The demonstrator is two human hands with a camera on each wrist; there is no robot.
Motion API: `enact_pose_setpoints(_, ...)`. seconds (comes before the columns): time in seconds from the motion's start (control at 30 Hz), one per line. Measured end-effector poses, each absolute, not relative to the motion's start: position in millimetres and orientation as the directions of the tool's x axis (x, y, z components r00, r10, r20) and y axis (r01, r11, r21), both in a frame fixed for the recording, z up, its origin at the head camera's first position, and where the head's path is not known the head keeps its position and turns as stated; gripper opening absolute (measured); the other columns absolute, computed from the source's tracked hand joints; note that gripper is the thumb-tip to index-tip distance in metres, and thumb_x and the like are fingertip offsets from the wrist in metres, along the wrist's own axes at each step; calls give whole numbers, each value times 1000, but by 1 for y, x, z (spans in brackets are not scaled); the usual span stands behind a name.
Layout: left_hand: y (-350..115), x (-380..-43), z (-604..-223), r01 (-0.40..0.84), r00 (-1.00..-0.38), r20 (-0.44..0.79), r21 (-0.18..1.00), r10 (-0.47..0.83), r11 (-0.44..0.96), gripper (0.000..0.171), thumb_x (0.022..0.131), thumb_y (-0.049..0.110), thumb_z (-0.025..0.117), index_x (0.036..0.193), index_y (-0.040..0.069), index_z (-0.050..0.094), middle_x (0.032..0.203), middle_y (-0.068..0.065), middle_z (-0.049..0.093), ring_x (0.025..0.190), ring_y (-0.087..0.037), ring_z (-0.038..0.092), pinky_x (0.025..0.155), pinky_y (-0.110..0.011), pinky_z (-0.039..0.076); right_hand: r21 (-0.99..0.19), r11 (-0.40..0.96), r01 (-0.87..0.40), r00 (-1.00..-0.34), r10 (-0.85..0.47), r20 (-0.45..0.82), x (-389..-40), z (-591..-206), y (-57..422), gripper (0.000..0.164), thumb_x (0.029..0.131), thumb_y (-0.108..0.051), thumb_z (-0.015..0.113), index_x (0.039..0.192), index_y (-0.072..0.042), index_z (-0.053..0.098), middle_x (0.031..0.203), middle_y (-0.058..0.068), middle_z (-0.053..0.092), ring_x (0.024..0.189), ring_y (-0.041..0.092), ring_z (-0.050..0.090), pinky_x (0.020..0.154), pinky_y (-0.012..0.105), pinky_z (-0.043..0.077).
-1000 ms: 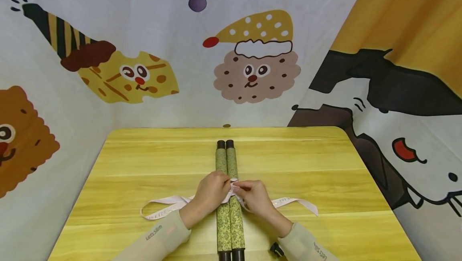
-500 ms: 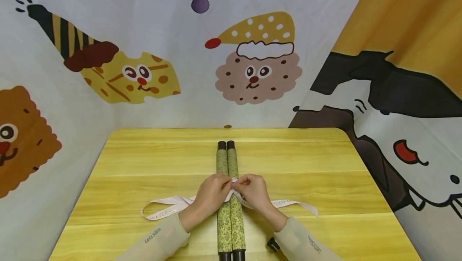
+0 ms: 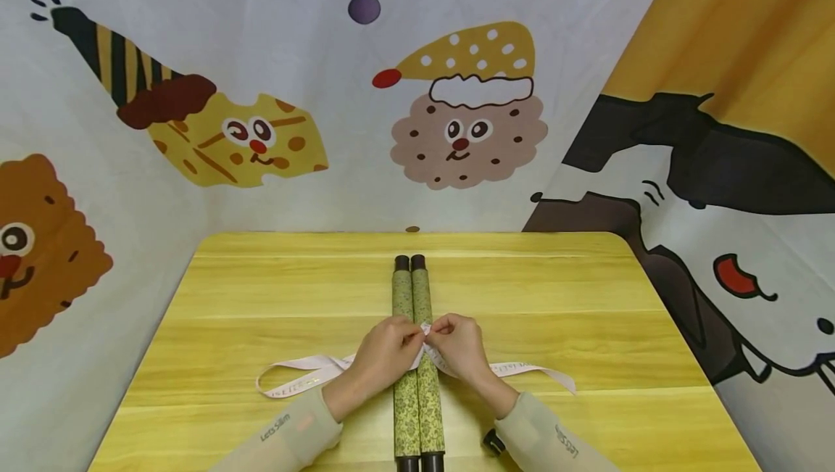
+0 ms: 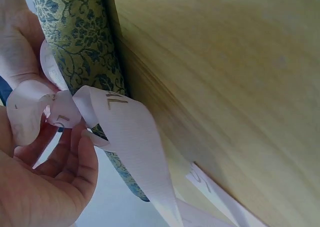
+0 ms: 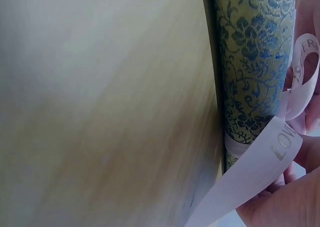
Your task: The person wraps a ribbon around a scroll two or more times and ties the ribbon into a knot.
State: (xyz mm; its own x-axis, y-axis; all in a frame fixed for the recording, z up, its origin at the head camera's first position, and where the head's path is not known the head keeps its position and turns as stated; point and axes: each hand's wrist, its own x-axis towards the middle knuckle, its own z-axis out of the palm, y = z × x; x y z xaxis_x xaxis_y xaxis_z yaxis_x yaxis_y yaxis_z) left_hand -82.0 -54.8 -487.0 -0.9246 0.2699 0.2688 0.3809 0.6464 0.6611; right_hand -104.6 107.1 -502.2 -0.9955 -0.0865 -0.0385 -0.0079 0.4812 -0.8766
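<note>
Two rolled scrolls (image 3: 419,414) in green floral brocade with dark end knobs lie side by side, pointing away from me. A pale pink ribbon (image 4: 132,132) with gold lettering is wrapped round their middle. My left hand (image 3: 385,350) pinches the ribbon over the scrolls. Opposite it, my right hand (image 3: 460,349) also pinches ribbon, fingertips close to the left ones. A small loop of ribbon shows between the hands in the left wrist view. In the right wrist view a ribbon tail (image 5: 250,174) runs down past the brocade roll (image 5: 252,52). The knot area is partly hidden by fingers.
One ribbon length (image 3: 293,386) curls on the wooden table (image 3: 261,298) to the left; another tail (image 3: 541,370) stretches right. A small black object (image 3: 493,443) sits beside the right sleeve. A cartoon-printed cloth (image 3: 293,44) hangs behind the table.
My right hand has shifted slightly up, and the left fingertips have moved a little right and up. Both keep to the ribbon; the scrolls stay in place.
</note>
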Motion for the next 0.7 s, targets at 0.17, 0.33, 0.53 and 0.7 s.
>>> enact_pose_setpoints(0.17, -56, -82, -485, 346, -938, 244, 692, 246, 633, 15, 89, 17, 59, 82, 15, 72, 77, 8, 63, 64, -5, 52, 57, -23, 48, -881, 472, -17, -990, -132, -52, -103, -503, 108, 9, 76, -10, 75, 71, -10, 68, 63, 3, 65, 56, 14, 58, 49, 27, 50)
enact_pose_setpoints(0.33, -57, -81, -484, 309, -951, 213, 713, 226, 629, 15, 88, 16, 58, 83, 15, 72, 79, 7, 65, 66, -5, 53, 58, -24, 49, -901, 433, -17, -979, -193, -74, -100, -502, 109, 5, 78, -9, 74, 76, -8, 69, 70, 5, 67, 61, 14, 61, 54, 26, 53)
enact_pose_setpoints(0.53, -58, -80, -484, 291, -956, 202, 740, 211, 607, 16, 88, 14, 58, 78, 15, 71, 72, 8, 60, 57, -6, 49, 49, -22, 44, -930, 367, 20, -983, -164, -86, -100, -500, 109, 11, 75, -5, 75, 78, -4, 65, 68, 8, 63, 61, 17, 60, 53, 24, 52)
enact_pose_setpoints(0.7, -59, -81, -486, 289, -956, 205, 766, 208, 575, 14, 90, 11, 59, 84, 11, 71, 75, 4, 65, 56, -5, 50, 48, -21, 46, -945, 323, 44, -989, -117, -86, -102, -501, 106, 16, 72, 0, 76, 78, -4, 61, 65, 7, 61, 58, 17, 59, 51, 21, 50)
